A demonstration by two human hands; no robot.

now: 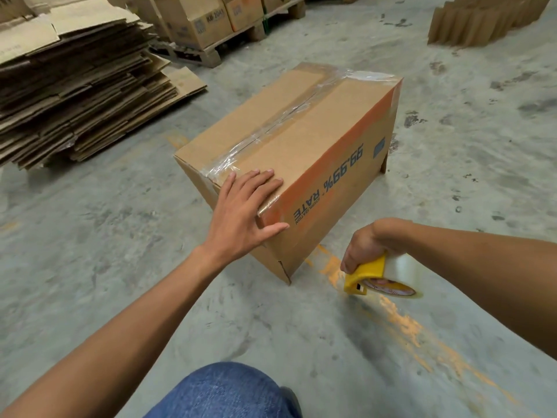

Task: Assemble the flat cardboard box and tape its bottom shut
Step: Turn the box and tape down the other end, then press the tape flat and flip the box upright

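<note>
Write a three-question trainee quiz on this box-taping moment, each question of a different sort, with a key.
1. True or false: clear tape already runs along the centre seam of the cardboard box.
2. Which hand holds the yellow tape dispenser? A) left hand B) right hand C) neither
3. Fill in: the left hand rests flat on the box's near ____.

Key:
1. True. Tape covers the seam and wraps over both ends.
2. B. The right hand grips it low, beside the box and away from it.
3. Corner. The palm lies on top, the thumb on the printed side.
</note>
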